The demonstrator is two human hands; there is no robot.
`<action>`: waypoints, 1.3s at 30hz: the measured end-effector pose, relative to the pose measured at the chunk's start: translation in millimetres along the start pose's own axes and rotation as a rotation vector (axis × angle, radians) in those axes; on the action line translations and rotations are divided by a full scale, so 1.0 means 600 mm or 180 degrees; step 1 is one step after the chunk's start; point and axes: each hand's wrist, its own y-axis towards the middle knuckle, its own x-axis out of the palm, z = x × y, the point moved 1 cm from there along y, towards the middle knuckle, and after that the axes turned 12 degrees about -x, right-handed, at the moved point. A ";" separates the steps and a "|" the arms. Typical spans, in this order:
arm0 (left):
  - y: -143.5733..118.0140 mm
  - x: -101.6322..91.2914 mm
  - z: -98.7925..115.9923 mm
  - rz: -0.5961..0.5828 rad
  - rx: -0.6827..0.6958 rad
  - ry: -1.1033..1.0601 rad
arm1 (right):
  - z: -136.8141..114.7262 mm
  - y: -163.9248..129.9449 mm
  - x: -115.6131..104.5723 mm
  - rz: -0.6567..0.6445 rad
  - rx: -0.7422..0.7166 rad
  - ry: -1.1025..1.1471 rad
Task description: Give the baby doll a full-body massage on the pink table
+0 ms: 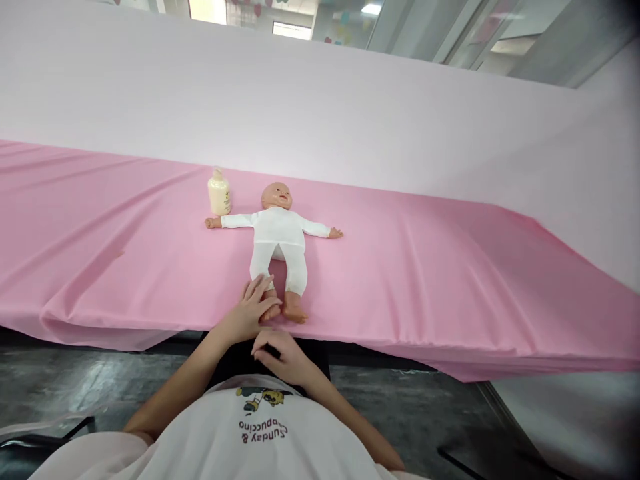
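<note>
Left hand [249,309] is stretched out forward, fingers loosely extended. Right hand [280,357] hangs back near the belly, fingers curled, palm down.

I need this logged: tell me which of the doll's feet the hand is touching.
The left hand rests on the doll's foot on the picture's left side; the other foot lies bare and untouched.
</note>
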 end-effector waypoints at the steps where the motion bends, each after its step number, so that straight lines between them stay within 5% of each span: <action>1: 0.004 0.003 -0.001 0.0036 -0.0039 -0.0027 | -0.011 0.005 -0.010 0.0422 -0.0266 -0.0130; 4: 0.013 0.011 -0.003 0.0114 0.0066 -0.0357 | -0.019 0.023 -0.031 0.1567 -0.0724 -0.0657; 7: 0.018 0.016 -0.007 0.0302 0.0148 -0.0976 | 0.000 0.045 -0.037 0.2105 -0.0485 -0.1101; 15: 0.001 0.042 0.009 0.1420 -0.0729 -0.2511 | 0.034 0.075 -0.035 0.1641 -0.0170 -0.0620; 21: 0.018 0.062 0.002 0.1797 -0.1622 -0.4121 | 0.031 0.075 -0.036 0.1499 -0.0050 -0.0568; 24: 0.034 0.051 -0.011 0.1404 -0.2155 -0.5141 | 0.032 0.076 -0.032 0.1614 -0.0062 -0.0580; 30: 0.041 0.025 0.001 0.0465 -0.2411 -0.6363 | 0.042 0.073 -0.029 0.1961 -0.0108 -0.0384; 39: 0.042 0.022 0.009 0.0301 -0.2560 -0.6431 | 0.041 0.064 -0.028 0.2264 -0.0378 -0.0611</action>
